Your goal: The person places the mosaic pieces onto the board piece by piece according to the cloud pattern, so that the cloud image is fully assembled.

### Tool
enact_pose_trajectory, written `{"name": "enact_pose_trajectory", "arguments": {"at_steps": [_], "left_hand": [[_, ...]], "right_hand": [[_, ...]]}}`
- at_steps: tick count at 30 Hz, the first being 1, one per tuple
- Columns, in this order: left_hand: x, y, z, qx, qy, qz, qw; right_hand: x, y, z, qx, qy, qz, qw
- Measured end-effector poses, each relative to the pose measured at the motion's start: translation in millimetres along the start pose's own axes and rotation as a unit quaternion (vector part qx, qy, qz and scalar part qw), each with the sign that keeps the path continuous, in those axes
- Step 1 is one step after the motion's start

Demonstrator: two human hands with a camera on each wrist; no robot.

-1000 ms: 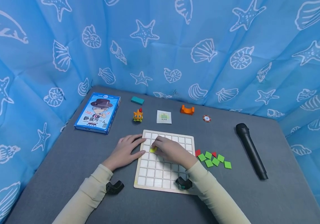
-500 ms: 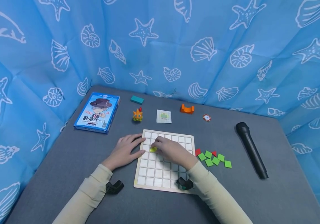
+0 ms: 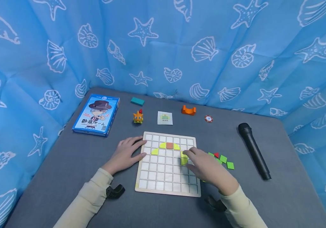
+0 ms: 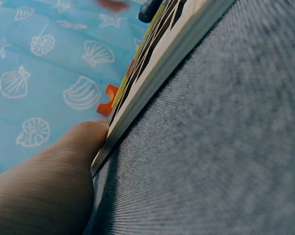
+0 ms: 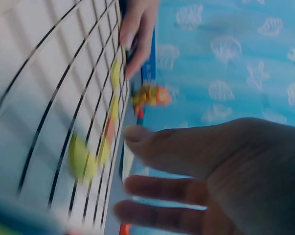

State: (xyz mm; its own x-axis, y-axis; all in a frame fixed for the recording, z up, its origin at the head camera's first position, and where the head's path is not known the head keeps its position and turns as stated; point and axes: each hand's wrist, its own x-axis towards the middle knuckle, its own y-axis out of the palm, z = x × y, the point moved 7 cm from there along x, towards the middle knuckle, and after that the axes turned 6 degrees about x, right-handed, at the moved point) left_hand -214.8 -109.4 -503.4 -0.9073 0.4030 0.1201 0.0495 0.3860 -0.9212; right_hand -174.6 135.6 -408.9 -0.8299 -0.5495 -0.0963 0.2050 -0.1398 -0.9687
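A square white grid board (image 3: pixel 161 176) with a pale wooden rim lies on the table. My left hand (image 3: pixel 126 154) rests along its left edge, fingers spread; the left wrist view shows the thumb (image 4: pixel 91 134) against the board's side. Over the right part of the board hovers my right hand (image 3: pixel 208 163), its fingers extended and holding nothing in the right wrist view. Beneath its fingertips is a yellow piece (image 3: pixel 184 161) on the grid. Farther left sit a curved yellow piece (image 3: pixel 154 151), another yellow piece (image 3: pixel 162 145), an orange-brown square (image 3: pixel 169 145) and a yellow piece (image 3: pixel 176 146).
Right of the board lie several green tiles (image 3: pixel 230 165) and a red piece (image 3: pixel 216 155), partly hidden by my right hand. Behind stand a blue game box (image 3: pixel 95 114), orange figurine (image 3: pixel 138 117), pattern card (image 3: pixel 165 118), orange bracket (image 3: pixel 188 110) and poker chip (image 3: pixel 208 118). A black microphone (image 3: pixel 254 151) lies right.
My right hand has left the yellow piece at the board's left and moved right, uncovering the pieces along the upper rows. The left hand stays at the edge. The head view shifts slightly.
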Motion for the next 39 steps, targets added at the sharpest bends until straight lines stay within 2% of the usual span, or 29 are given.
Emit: {"name": "enact_pose_trajectory", "arguments": {"at_steps": [5,8,12,16,19,23,31,34,39], "left_hand": [[-3.1,-1.5,1.4,0.0,-0.003,0.002,1.0],[-3.9,-2.1,2.3,-0.003,-0.002,0.001,1.0],[-3.9,-3.4,3.9,0.0,-0.001,-0.005,1.0],[-3.7,-3.6,3.9,0.002,0.0,-0.005,1.0],[-3.8,-2.5,3.2,0.003,0.0,-0.001,1.0],[-3.2,-1.4,1.4,0.002,0.001,0.001,1.0],[0.3,-1.9,-1.4,0.0,-0.002,0.007,1.0],[0.4,-0.6,-1.0,0.0,-0.001,0.007,1.0],[-0.4,-2.9,-0.8,-0.007,0.001,-0.003,1.0]], "right_hand": [[-40.3,12.0,-33.7,0.027,0.1,0.048,0.993],[-58.7,21.4,-46.4,0.056,0.13,0.058,0.988],[-69.0,27.6,-51.8,0.078,0.112,0.031,0.99],[-69.0,30.3,-50.2,0.072,0.075,-0.004,0.995],[-66.2,33.4,-49.2,0.068,0.066,-0.012,0.995],[-61.2,36.8,-52.8,0.064,0.087,-0.016,0.994],[-58.7,37.1,-68.3,0.057,0.163,-0.019,0.985],[-61.3,32.5,-68.7,0.041,0.152,-0.025,0.987],[-65.1,28.0,-62.7,0.045,0.082,-0.025,0.995]]}}
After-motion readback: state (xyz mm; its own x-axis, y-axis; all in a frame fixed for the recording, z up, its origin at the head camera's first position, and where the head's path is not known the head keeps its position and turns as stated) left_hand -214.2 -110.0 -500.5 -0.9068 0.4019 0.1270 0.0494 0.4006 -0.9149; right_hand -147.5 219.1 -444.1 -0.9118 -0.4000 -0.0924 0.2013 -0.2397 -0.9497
